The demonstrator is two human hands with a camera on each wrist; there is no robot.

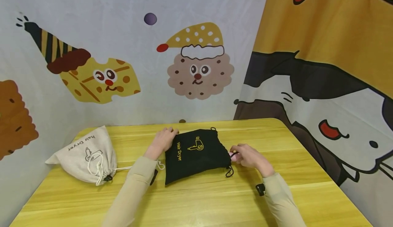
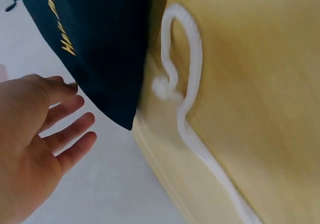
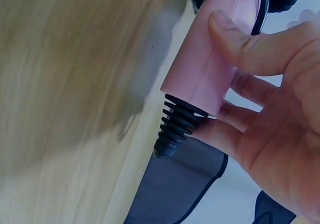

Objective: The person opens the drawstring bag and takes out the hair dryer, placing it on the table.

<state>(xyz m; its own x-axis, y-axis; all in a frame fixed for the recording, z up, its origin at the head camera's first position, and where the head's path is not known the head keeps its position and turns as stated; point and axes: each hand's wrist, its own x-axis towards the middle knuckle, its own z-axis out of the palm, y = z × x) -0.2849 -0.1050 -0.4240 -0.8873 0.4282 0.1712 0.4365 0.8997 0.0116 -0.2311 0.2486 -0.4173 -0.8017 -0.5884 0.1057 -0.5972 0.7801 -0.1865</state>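
A black drawstring bag (image 1: 196,160), printed in yellow with "Hair Dryer" and a dryer drawing, is at the middle of the table. Its far left edge is between the thumb and forefinger of my left hand (image 1: 162,140); the other fingers of that hand are spread apart in the left wrist view. At the bag's mouth, on the right, my right hand (image 1: 250,157) grips the pink handle (image 3: 210,59) of a hair dryer. A ribbed black cord guard (image 3: 175,126) sticks out of the handle's end. The dryer's remaining part is hidden by the bag.
A cream drawstring bag (image 1: 75,164), also printed "Hair Dryer", stands full on the left of the wooden table (image 1: 196,203). Its white cord (image 2: 195,84) runs toward the black bag, ending in a knotted loop. Cartoon-printed curtains (image 1: 147,94) hang behind the table.
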